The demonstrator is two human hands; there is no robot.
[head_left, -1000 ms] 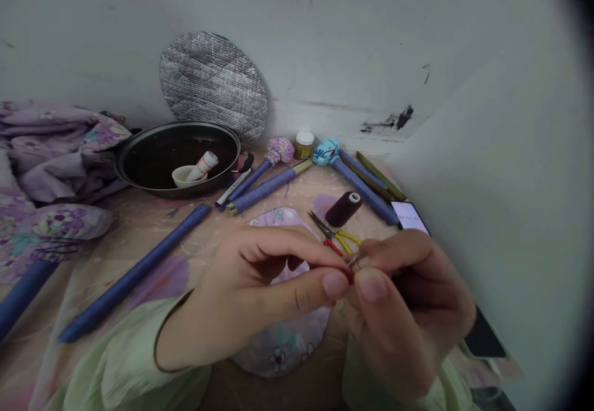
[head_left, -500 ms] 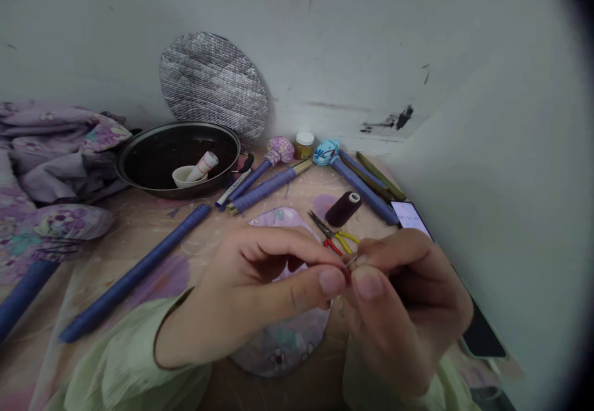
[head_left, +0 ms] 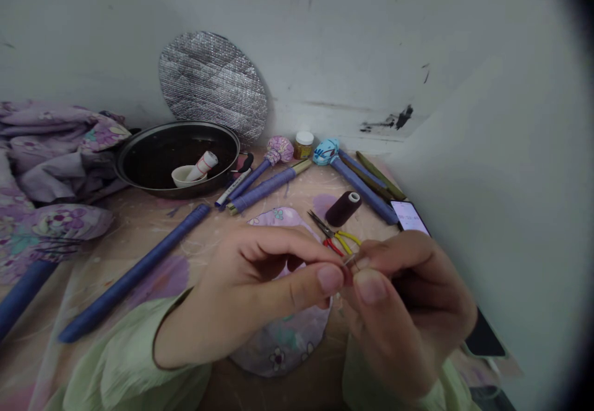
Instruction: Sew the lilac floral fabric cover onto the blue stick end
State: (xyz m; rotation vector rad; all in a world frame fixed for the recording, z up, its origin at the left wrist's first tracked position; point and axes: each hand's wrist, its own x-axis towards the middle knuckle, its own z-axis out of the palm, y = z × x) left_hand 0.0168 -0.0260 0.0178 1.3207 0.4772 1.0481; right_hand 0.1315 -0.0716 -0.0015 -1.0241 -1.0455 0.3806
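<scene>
My left hand (head_left: 260, 293) is closed in a pinch, thumb against index finger, on a thin pale sliver that looks like a needle (head_left: 349, 261). Its tip sticks out toward my right hand (head_left: 403, 312), whose thumb and index finger are pinched together on what seems to be a fine thread (head_left: 356, 265). The fingertips of both hands nearly meet and hide most of these two. Under my hands lies a rounded piece of lilac flowered cloth (head_left: 278, 349). Just beyond are a dark purple thread spool (head_left: 342, 208) and a pointed cutting tool (head_left: 334, 234) with red and yellow handles, jaws apart.
Blue wrapped sticks (head_left: 139, 272) lie about the table, some with cloth-covered heads. A black pan (head_left: 179, 132) holds a small white cup (head_left: 180, 177). Behind stand a silver quilted disc (head_left: 213, 83) and a small jar (head_left: 304, 145). A phone (head_left: 408, 216) lies by the right wall.
My right fingertips have shifted slightly right, widening the small gap between the hands; more of the fine strand shows. My left hand has hardly moved.
</scene>
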